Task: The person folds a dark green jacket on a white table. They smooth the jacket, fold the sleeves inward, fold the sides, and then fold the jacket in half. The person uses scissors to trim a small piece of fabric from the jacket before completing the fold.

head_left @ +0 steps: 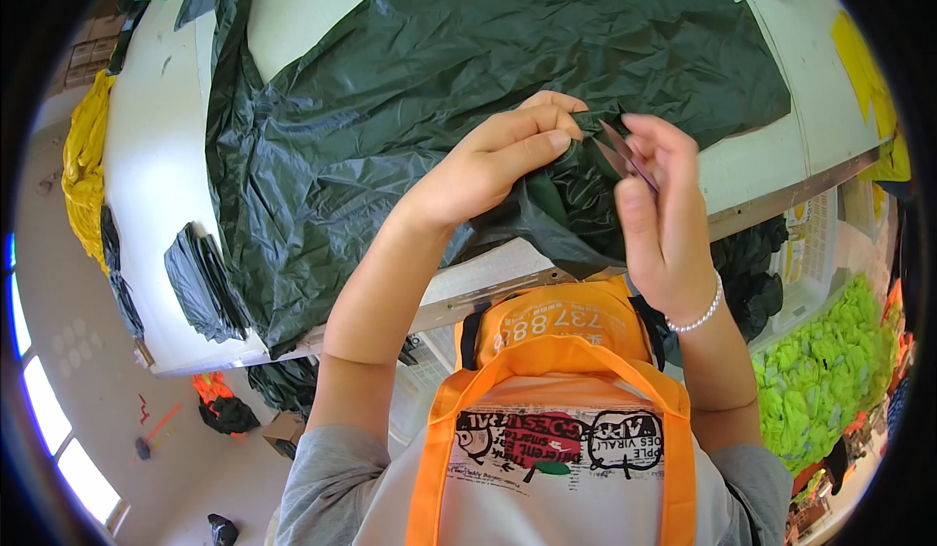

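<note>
A wrinkled dark green garment (381, 126) of thin, shiny fabric spreads across the table, with its near edge gathered up at the front. My left hand (498, 161) is closed in a pinch on that gathered edge, thumb on top. Close beside it, my right hand (673, 214), with a beaded bracelet at the wrist, grips small thread snips (622, 154) between thumb and fingers. Their blades point up and left toward the fabric by my left fingertips. Whether the tips touch the cloth, I cannot tell. A fold of the garment hangs over the table's front edge between my hands.
Left on the white table (156, 165) lies a stack of folded dark green pieces (203, 283). Yellow cloth (86, 170) drapes over the far left edge, more yellow cloth (864, 78) at right. A heap of lime-green pieces (830, 370) and a pale crate (815, 253) sit lower right.
</note>
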A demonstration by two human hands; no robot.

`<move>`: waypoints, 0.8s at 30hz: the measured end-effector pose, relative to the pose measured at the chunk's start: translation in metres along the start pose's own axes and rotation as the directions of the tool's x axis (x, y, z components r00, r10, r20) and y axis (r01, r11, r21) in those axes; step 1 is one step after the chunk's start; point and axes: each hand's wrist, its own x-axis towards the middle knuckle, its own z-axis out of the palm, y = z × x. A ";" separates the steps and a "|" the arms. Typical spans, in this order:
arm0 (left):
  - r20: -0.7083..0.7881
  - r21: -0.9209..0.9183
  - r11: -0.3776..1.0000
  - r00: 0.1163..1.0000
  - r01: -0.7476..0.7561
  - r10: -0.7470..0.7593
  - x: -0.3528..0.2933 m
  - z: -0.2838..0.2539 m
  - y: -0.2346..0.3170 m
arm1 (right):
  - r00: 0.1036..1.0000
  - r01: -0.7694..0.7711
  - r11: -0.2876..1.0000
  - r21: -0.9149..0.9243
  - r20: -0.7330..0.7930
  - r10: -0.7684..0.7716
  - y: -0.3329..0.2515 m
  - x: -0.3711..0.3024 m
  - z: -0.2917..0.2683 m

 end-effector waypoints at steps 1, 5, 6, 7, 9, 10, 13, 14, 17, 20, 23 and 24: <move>-0.017 -0.017 1.000 1.000 0.009 -0.009 0.000 -0.001 0.000 | 0.999 -0.036 0.998 -0.050 0.001 0.036 0.001 -0.003 -0.003; -0.053 -0.053 0.999 0.999 0.011 -0.014 0.000 -0.003 -0.001 | 0.998 -0.052 0.990 -0.133 0.040 0.057 0.002 -0.005 0.000; -0.056 -0.074 0.997 0.998 0.018 -0.022 0.001 -0.003 -0.002 | 0.998 -0.040 0.991 -0.128 0.037 0.045 0.003 -0.004 0.002; -0.059 -0.095 0.995 0.998 0.025 -0.030 0.001 -0.004 -0.003 | 0.999 0.005 0.988 -0.156 0.035 0.000 0.004 -0.002 0.004; -0.057 -0.123 0.992 0.998 0.034 -0.041 0.002 -0.004 -0.004 | 0.999 0.038 0.988 -0.149 0.010 -0.037 0.006 0.003 0.011; -0.052 -0.129 0.991 0.998 0.034 -0.041 0.002 -0.003 -0.005 | 0.998 0.054 0.988 -0.146 -0.003 -0.055 0.007 0.004 0.013; -0.046 -0.116 0.993 0.999 0.019 -0.025 0.001 -0.004 -0.004 | 0.998 0.063 0.991 -0.115 -0.020 -0.065 0.009 0.006 0.017; -0.045 -0.107 0.994 0.999 0.010 -0.015 0.002 -0.004 -0.004 | 0.997 0.068 0.989 -0.134 -0.023 -0.072 0.009 0.006 0.017; -0.066 -0.145 0.989 0.997 0.033 -0.043 0.000 -0.003 -0.004 | 0.995 0.090 0.978 -0.186 -0.029 -0.097 0.008 0.007 0.017; -0.090 -0.089 0.996 0.996 0.007 -0.015 0.000 -0.001 -0.001 | 0.994 0.095 0.975 -0.202 -0.032 -0.103 0.011 0.007 0.016; -0.097 -0.037 0.999 0.995 0.005 -0.008 0.001 -0.001 0.003 | 0.996 -0.081 0.991 -0.105 -0.036 0.078 0.004 0.009 0.006; -0.103 -0.044 0.999 0.995 0.003 -0.008 0.001 -0.001 0.003 | 0.985 -0.105 0.984 0.141 -0.119 0.122 0.011 0.011 0.008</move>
